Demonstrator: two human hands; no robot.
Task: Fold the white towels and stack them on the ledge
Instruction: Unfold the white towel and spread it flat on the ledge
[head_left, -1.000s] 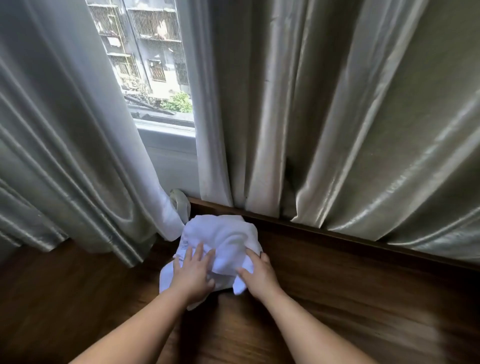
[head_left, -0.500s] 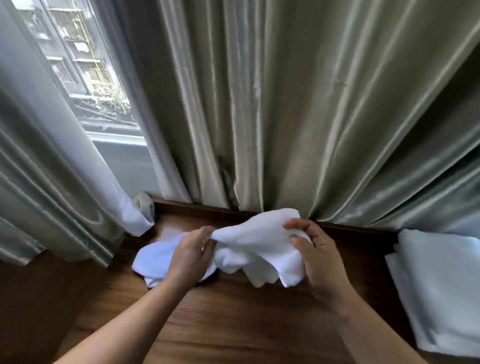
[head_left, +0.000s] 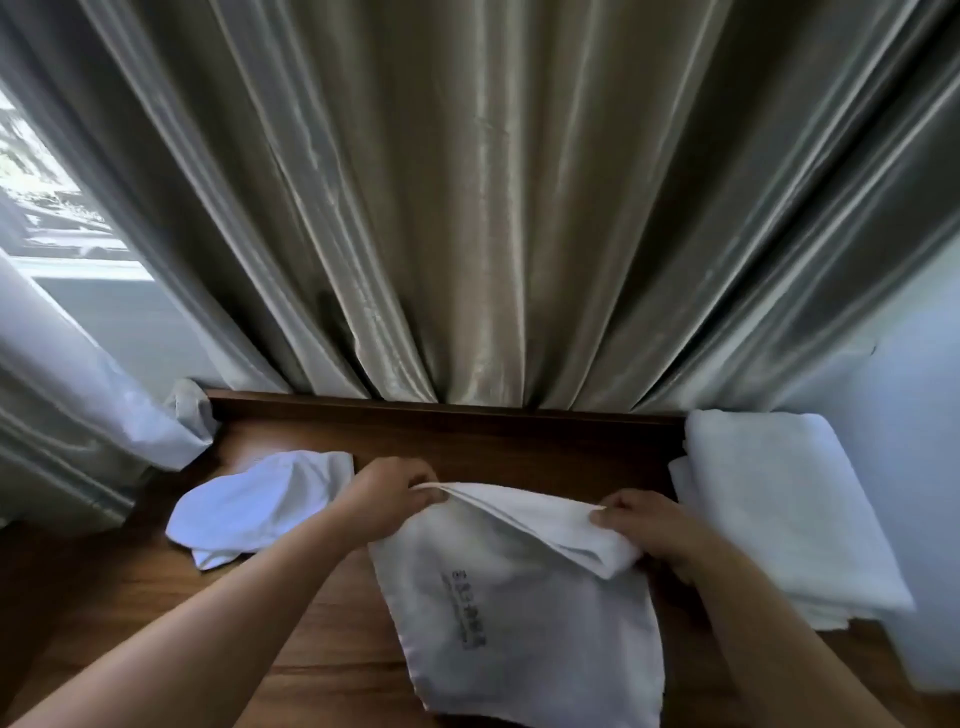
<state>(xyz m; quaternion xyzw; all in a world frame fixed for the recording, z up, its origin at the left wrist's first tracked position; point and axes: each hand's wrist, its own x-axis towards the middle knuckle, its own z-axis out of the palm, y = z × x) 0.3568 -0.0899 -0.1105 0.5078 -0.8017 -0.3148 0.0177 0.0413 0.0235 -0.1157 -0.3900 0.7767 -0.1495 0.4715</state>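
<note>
Pale grey-white curtain panel (head_left: 78, 395), far left: gathered, its hem resting on the ledge's left end.

Crumpled white towel (head_left: 260, 506): lying loose on the dark brown wooden ledge (head_left: 322, 644), left of the hands, near the curtain hem.

Left hand (head_left: 387, 501): fingers pressed together, pinching the upper left corner of the white towel with grey printed lettering (head_left: 524, 613).

White lettered towel, centre: held by its top edge between both hands, the edge doubled over in a fold; the rest hangs down over the ledge toward the camera, print facing up.

Right hand (head_left: 652, 525): fingers closed, pinching the upper right corner of the same towel at the fold.

Silky olive-grey pleated curtain (head_left: 467, 208): hangs behind the ledge's raised back edge, filling the upper view.

Stack of folded white towels (head_left: 779, 514), right: flat on the ledge just beside the right hand, against a pale wall (head_left: 914, 415).
</note>
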